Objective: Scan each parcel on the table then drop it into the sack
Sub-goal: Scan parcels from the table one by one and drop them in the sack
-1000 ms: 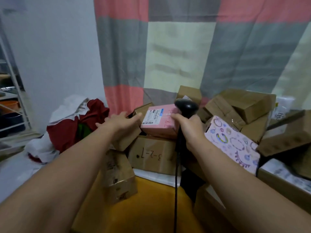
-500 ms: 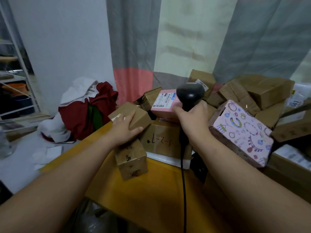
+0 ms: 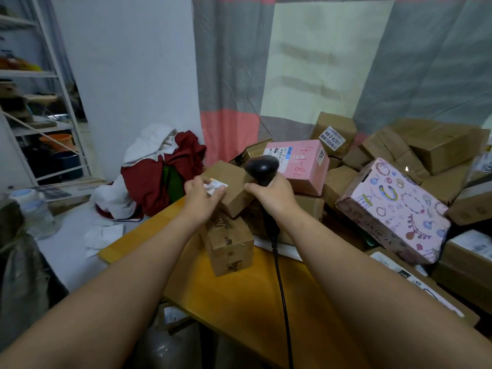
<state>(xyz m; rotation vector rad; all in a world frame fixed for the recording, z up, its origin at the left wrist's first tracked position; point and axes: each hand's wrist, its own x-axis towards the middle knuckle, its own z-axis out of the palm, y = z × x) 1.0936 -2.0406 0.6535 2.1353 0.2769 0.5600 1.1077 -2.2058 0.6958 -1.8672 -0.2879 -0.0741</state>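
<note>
My left hand grips a small brown cardboard parcel with a white label on its near face, lifted above another brown box on the yellow table. Right beside it, my right hand holds the black barcode scanner, its head close to the parcel and its cable hanging down over the table. A grey plastic sack shows below the table's near edge.
A heap of parcels fills the table's back and right: a pink box, a patterned pink box, several brown cartons. Red and white cloth lies left of the table. A water bottle and metal shelves stand at left.
My left hand lifted the small brown parcel and turned its label side toward me. The scanner came closer to the parcel. The camera view tilted and moved nearer.
</note>
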